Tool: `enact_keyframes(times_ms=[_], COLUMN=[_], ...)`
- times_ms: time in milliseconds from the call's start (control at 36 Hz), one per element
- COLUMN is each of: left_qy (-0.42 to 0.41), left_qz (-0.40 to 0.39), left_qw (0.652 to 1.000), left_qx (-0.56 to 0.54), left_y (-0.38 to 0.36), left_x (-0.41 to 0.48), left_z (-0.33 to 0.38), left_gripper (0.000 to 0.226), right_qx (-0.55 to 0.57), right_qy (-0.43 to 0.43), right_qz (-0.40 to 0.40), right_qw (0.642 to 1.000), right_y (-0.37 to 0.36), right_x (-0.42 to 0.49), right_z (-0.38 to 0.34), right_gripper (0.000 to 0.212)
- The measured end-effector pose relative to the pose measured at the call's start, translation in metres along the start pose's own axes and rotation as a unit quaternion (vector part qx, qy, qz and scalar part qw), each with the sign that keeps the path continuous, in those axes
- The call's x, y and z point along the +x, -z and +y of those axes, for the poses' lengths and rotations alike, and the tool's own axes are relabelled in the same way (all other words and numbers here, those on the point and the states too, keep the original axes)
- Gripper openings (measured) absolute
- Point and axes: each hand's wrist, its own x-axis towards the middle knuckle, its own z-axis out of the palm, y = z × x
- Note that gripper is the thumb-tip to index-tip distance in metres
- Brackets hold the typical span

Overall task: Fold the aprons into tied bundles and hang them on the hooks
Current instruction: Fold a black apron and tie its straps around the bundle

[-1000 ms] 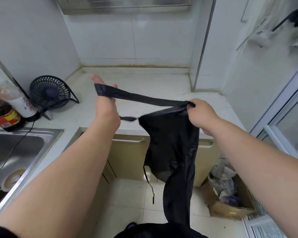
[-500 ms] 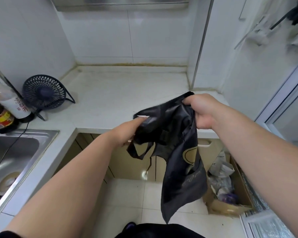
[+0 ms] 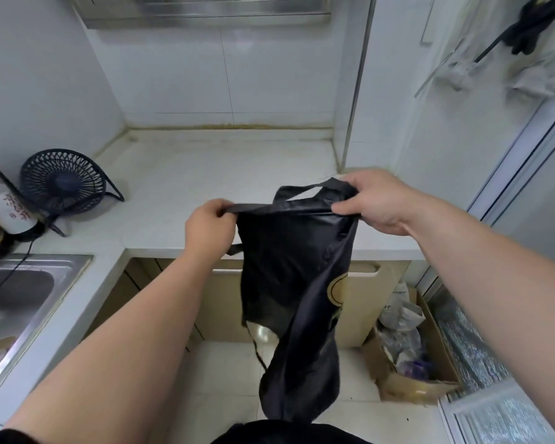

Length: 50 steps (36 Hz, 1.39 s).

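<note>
Holding a black apron (image 3: 289, 283) up in front of the counter (image 3: 205, 174). Gripping its top edge with the left hand (image 3: 209, 229), fingers curled round it. Pinching the other end with the right hand (image 3: 372, 203), letting the rest hang down

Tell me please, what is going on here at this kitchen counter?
A person holds a black apron up in the air in front of the white counter. The left hand grips one end of its bunched top edge, and the right hand grips the other end, where a strap loop sticks out. The rest hangs loose below them, not yet folded or tied.
</note>
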Motion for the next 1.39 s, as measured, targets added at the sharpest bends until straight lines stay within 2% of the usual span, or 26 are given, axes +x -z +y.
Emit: enact_keyframes(times_ms=[28, 83, 139, 194, 278, 389, 417, 472, 556, 611, 639, 694, 722, 750, 778, 889, 1000, 1083, 1139, 1222, 1278, 1389], left_qy=[0.000, -0.044, -0.092, -0.122, -0.138, -0.068, -0.055, -0.059, -0.151, -0.205, -0.188, -0.086, -0.028, 0.006, 0.015, -0.006, -0.015, -0.022, -0.006, 0.009, -0.004, -0.055], left_qz=[0.020, 0.059, 0.095, 0.115, 0.120, 0.089, 0.096, 0.137, 0.268, 0.309, 0.290, 0.155, 0.068, 0.018, 0.009, 0.094, 0.081, 0.078, 0.073, 0.062, 0.059, 0.008], left_qw=[0.999, 0.997, 0.990, 0.985, 0.974, 0.943, 0.943, 0.958, 0.947, 0.928, 0.938, 0.966, 0.961, 0.949, 0.946, 0.967, 0.971, 0.985, 0.996, 0.997, 0.994, 0.992], left_qx=[-0.026, -0.006, 0.037, 0.051, 0.136, 0.313, 0.314, 0.244, 0.093, 0.026, 0.033, 0.187, 0.266, 0.315, 0.324, 0.237, 0.226, 0.153, 0.055, -0.054, -0.097, -0.114], left_y=[-0.001, -0.001, 0.001, 0.008, 0.024, 0.044, 0.047, 0.051, 0.054, 0.052, 0.051, 0.046, 0.043, 0.040, 0.039, 0.035, 0.038, 0.038, 0.038, 0.036, 0.036, 0.037], left_x=[0.000, 0.000, 0.000, 0.002, 0.008, 0.010, 0.008, 0.006, -0.005, -0.014, -0.013, -0.004, -0.002, -0.002, -0.002, -0.006, 0.002, 0.009, 0.016, 0.033, 0.045, 0.075], left_z=[0.005, 0.016, 0.022, 0.028, 0.031, 0.043, 0.047, 0.054, 0.063, 0.065, 0.062, 0.045, 0.035, 0.027, 0.022, 0.025, 0.035, 0.049, 0.060, 0.073, 0.082, 0.096], left_gripper=[0.024, 0.022, 0.023, 0.026, 0.022, 0.020, 0.021, 0.025, 0.030, 0.034, 0.034, 0.027, 0.024, 0.023, 0.022, 0.021, 0.028, 0.029, 0.032, 0.028, 0.023, 0.029], right_qx=[-0.068, -0.187, -0.246, -0.274, -0.302, -0.318, -0.316, -0.313, -0.215, -0.128, -0.131, -0.260, -0.326, -0.362, -0.360, -0.283, -0.254, -0.021, 0.125, 0.237, 0.254, 0.164], right_qy=[0.015, 0.040, 0.072, 0.083, 0.070, 0.074, 0.075, 0.084, 0.174, 0.241, 0.237, 0.136, 0.077, 0.050, 0.047, 0.072, 0.059, 0.026, 0.000, 0.011, 0.041, 0.091], right_qz=[0.017, 0.083, 0.158, 0.212, 0.219, 0.178, 0.171, 0.176, 0.265, 0.313, 0.303, 0.225, 0.177, 0.152, 0.148, 0.173, 0.157, 0.140, 0.131, 0.149, 0.161, 0.187], right_qw=[0.997, 0.978, 0.954, 0.935, 0.925, 0.928, 0.930, 0.929, 0.924, 0.910, 0.914, 0.929, 0.926, 0.918, 0.920, 0.941, 0.953, 0.990, 0.984, 0.960, 0.953, 0.964], right_y=[0.000, 0.001, 0.004, 0.010, 0.020, 0.018, 0.015, 0.012, 0.010, 0.008, 0.007, 0.007, 0.005, 0.003, 0.000, -0.004, 0.001, 0.000, 0.000, 0.001, 0.002, 0.004], right_x=[0.001, 0.002, 0.001, 0.001, 0.002, 0.005, 0.006, 0.005, 0.000, -0.006, -0.006, 0.000, 0.002, 0.003, 0.003, 0.002, 0.008, 0.014, 0.018, 0.028, 0.041, 0.075], right_z=[0.000, 0.000, -0.003, -0.004, -0.004, -0.009, -0.012, -0.023, -0.038, -0.041, -0.039, -0.025, -0.016, -0.007, -0.002, -0.003, -0.010, -0.024, -0.035, -0.049, -0.055, -0.068], right_gripper=[0.020, 0.010, 0.012, 0.025, 0.031, 0.026, 0.028, 0.029, 0.013, 0.019, 0.022, 0.020, 0.018, 0.015, 0.011, 0.011, 0.012, 0.032, 0.038, 0.028, 0.029, 0.029])
